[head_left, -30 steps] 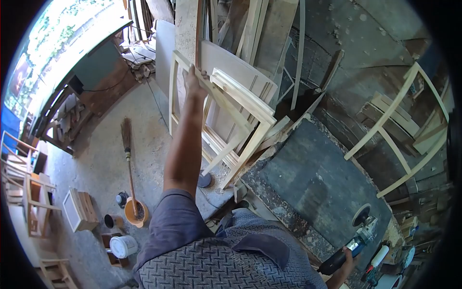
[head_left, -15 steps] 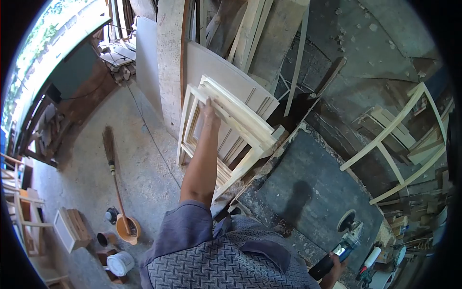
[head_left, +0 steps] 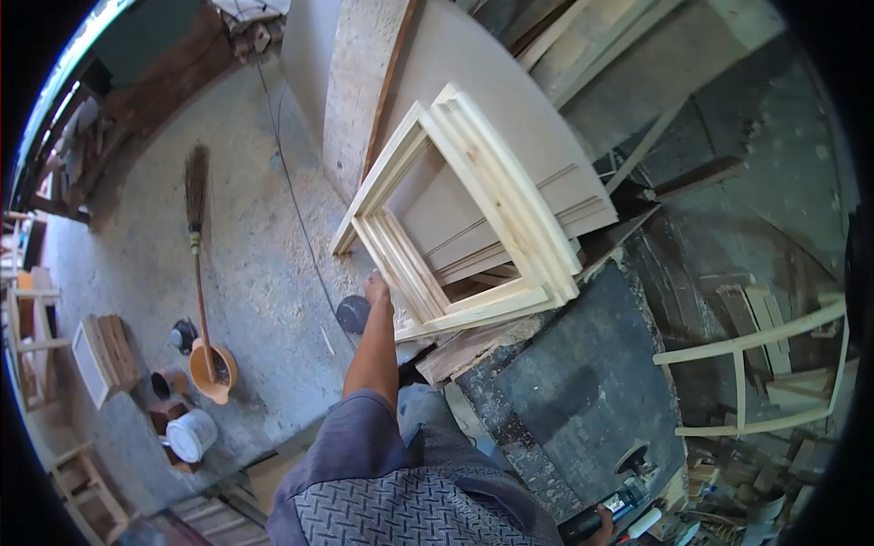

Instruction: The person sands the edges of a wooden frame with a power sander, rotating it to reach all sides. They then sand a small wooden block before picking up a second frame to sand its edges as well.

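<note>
Several pale wooden frames [head_left: 510, 214] lean together in a stack in front of me. My left hand [head_left: 377, 289] is closed beside their lower left side; what it holds, if anything, is hidden. Just below it is a dark round disc [head_left: 353, 315], and I cannot tell whether the hand touches it. At the lower right, my right hand [head_left: 601, 526] is wrapped round an angle grinder [head_left: 621, 500]. The grinder's round disc [head_left: 632, 458] lies over the dark worktop [head_left: 564, 373].
A broom [head_left: 197, 196] rests in an orange bowl [head_left: 213, 371] on the floor, near a white bucket [head_left: 191, 435]. Large boards [head_left: 364, 82] lean behind the frames. A curved wooden frame [head_left: 739, 387] is at the right, and a cable [head_left: 296, 205] crosses the floor.
My left hand has left the top of the frames and moved down to their lower left side. The view has shifted, and the dark disc beside that hand now shows.
</note>
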The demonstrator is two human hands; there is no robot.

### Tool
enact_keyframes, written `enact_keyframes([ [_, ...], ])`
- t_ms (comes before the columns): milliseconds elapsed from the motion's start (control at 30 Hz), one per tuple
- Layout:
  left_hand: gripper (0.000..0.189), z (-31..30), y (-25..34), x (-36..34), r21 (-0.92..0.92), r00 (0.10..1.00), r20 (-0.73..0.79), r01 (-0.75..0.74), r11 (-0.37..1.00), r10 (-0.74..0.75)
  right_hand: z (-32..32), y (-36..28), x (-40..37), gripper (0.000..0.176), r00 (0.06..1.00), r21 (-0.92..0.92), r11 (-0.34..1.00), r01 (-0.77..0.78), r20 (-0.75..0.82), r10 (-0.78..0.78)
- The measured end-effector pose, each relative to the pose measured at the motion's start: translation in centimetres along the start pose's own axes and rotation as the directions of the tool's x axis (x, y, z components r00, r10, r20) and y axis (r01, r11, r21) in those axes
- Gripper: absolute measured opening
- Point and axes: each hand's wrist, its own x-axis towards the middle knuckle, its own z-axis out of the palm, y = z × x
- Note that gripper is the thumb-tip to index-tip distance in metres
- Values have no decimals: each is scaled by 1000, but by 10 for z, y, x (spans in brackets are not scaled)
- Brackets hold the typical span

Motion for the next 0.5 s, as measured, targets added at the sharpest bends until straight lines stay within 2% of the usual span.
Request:
enact_keyframes([
  [33, 58, -5, -11, 3, 72, 987, 18, 157, 985, -158, 6, -16, 0, 42, 980, 135, 971, -196, 54, 191],
  [67, 58, -6, -26, 10, 81, 984, -1, 178, 981, -179, 5, -14, 5, 44, 977, 74, 976, -207, 66, 202],
  [100, 62, -1, -42, 15, -32, 960, 122, 259, 965, -253, 6, -10, 9, 44, 973, 51, 973, -224, 62, 221],
  [133, 67, 3, -55, 20, -138, 918, 251, 349, 927, -308, 12, -16, 9, 41, 967, 96, 964, -246, -41, 251],
  [167, 67, 5, -65, 27, -129, 912, 238, 370, 920, -334, 17, -22, 9, 38, 949, 141, 955, -260, -144, 280],
  [200, 67, 7, -69, 32, -185, 900, 305, 376, 908, -310, 20, -29, 7, 36, 920, 184, 946, -266, -244, 306],
  [233, 68, 8, -70, 37, -244, 887, 369, 379, 892, -276, 24, -34, 5, 36, 916, 164, 946, -278, -251, 313],
  [300, 66, 1, -59, 39, -293, 873, 392, 418, 860, -290, 30, -39, -4, 38, 990, 90, 994, -54, -124, 65],
  [333, 64, 1, -55, 42, -346, 860, 427, 442, 828, -280, 18, -28, 2, 38, 988, 80, 995, -64, -135, 74],
  [367, 64, 4, -59, 57, -334, 853, 430, 455, 825, -296, 2, -15, 13, 39, 999, -13, 1000, -28, -28, 28],
  [400, 65, 5, -66, 78, -417, 876, 419, 420, 806, -239, -11, -4, 18, 40, 996, -100, 995, 17, 85, -9],
  [433, 65, 6, -74, 88, -496, 897, 401, 382, 780, -185, -6, -11, 12, 40, 997, -110, 994, 6, 72, 2],
  [467, 65, 10, -71, 81, -487, 893, 404, 394, 779, -199, 21, -35, 4, 40, 995, -35, 998, -43, -95, 40],
  [500, 64, 11, -56, 67, -446, 919, 336, 346, 825, -204, 34, -49, -1, 40, 963, 47, 996, -76, -255, 85],
])
